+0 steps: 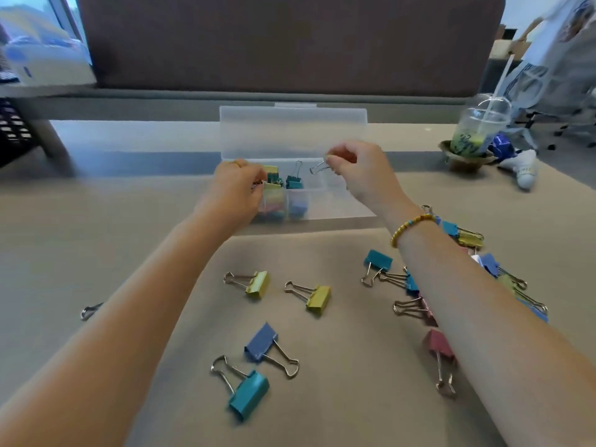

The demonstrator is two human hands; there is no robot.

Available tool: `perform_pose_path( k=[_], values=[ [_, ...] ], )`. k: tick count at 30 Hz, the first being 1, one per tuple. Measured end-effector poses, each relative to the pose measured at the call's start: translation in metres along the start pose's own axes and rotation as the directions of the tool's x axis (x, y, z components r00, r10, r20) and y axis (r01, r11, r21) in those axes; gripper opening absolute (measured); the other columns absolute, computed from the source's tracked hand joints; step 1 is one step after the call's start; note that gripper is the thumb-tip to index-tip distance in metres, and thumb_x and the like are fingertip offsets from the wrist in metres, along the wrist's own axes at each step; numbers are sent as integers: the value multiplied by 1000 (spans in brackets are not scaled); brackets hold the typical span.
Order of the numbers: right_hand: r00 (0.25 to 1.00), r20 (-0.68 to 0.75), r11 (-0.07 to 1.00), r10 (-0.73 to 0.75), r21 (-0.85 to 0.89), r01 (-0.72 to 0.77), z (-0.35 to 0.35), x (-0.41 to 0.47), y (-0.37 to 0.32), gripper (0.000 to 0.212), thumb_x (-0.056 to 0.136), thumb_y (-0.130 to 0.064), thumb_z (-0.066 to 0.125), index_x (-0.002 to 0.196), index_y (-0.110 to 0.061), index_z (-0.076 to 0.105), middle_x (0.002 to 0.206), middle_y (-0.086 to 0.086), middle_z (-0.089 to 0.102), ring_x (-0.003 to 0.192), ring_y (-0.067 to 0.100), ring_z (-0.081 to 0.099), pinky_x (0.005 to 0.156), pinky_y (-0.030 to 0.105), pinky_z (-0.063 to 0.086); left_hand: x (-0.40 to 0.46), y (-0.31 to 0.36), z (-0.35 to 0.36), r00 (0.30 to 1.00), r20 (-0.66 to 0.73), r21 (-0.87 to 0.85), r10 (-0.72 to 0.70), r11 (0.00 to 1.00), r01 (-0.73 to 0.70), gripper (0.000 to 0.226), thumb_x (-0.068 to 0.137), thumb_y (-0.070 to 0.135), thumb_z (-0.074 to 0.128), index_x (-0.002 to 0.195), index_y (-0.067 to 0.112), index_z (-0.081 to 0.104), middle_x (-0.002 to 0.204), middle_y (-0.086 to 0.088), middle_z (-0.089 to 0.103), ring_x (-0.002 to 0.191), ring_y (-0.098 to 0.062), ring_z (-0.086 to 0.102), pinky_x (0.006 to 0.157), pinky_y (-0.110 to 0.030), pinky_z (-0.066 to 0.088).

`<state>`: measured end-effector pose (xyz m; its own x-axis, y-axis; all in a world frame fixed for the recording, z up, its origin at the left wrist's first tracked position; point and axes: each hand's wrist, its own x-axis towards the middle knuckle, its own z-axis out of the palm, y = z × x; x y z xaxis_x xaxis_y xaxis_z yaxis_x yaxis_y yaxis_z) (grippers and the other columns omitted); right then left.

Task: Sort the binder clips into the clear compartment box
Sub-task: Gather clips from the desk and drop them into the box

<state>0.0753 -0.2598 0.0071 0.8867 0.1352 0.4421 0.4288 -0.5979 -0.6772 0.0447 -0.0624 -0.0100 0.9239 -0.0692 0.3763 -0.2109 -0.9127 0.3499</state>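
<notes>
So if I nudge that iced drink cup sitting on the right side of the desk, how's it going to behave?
The drink cup looks tall and narrow with a domed lid and a straw, so it is probably top-heavy and apt to tip. It seems only partly full of green liquid, so likely light and sloshy. It appears seated in a shallow holder, which may steady it against a gentle push.

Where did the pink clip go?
In the head view the pink clip lies on the table, low on the right, beside the right forearm, with its wire handles pointing toward the person.
</notes>
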Motion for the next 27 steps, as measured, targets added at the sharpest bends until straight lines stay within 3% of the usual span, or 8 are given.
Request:
perform_pose_path(
  k=[3,6,12,15,17,19,21,27],
  values=[
    [996,91,995,13,-105,-4,21,22,3,11,91,-20,58,94,-10,60,88,1,55,80,13,49,61,15,39,7,-10,1,989,144,76,-17,997,6,35,96,18,44,128,8,53,131,-12,52,120,-28,45,100,-35,37],
    [972,233,958,-15,-274,80,39,36,2,8,90,-20,61,88,-14,56,88,0,53,81,14,48,67,21,39,12,-11,1,977,214,78,10,997,-28,38,97,26,44,131,11,51,134,-9,51,121,-24,46,102,-33,36],
    [906,423,854,-17,-465,233,39,46,-3,10,88,-24,63,87,-14,62,92,1,55,87,19,52,77,33,46,18,-16,0,982,185,-14,35,999,-33,33,96,26,45,119,10,62,119,-10,59,109,-23,52,88,-28,39],
    [869,494,885,35,-419,202,34,46,-3,12,90,-24,61,89,-15,68,90,1,59,90,20,55,77,31,46,22,-16,0,992,127,-69,22,998,-13,32,97,24,43,107,4,66,108,-13,64,98,-25,55,82,-30,41],
    [881,472,940,29,-313,136,29,47,-2,18,92,-23,57,97,-12,71,94,3,63,91,19,56,79,29,45,26,-14,2,992,122,-81,22,997,-12,32,98,22,42,107,3,66,105,-14,64,95,-26,55,80,-30,41],
    [937,349,966,7,-243,83,27,53,2,21,95,-19,53,103,-8,69,97,5,64,92,17,55,79,26,43,29,-12,5,990,138,-87,30,996,-18,30,98,22,42,111,7,65,110,-11,62,97,-24,54,79,-27,39],
    [965,261,953,27,-298,54,31,60,11,20,96,-17,50,105,-10,66,96,3,59,91,15,51,76,23,37,32,-10,8,985,163,-92,53,995,-39,30,97,22,43,115,10,64,115,-10,61,102,-23,53,81,-25,38],
    [953,291,856,83,-511,81,61,73,19,17,94,-19,53,99,-11,67,100,5,62,84,19,53,71,27,40,34,-10,14,974,204,-90,95,993,-78,32,98,23,40,115,10,65,113,-10,64,102,-23,54,90,-33,43]
  ],
)
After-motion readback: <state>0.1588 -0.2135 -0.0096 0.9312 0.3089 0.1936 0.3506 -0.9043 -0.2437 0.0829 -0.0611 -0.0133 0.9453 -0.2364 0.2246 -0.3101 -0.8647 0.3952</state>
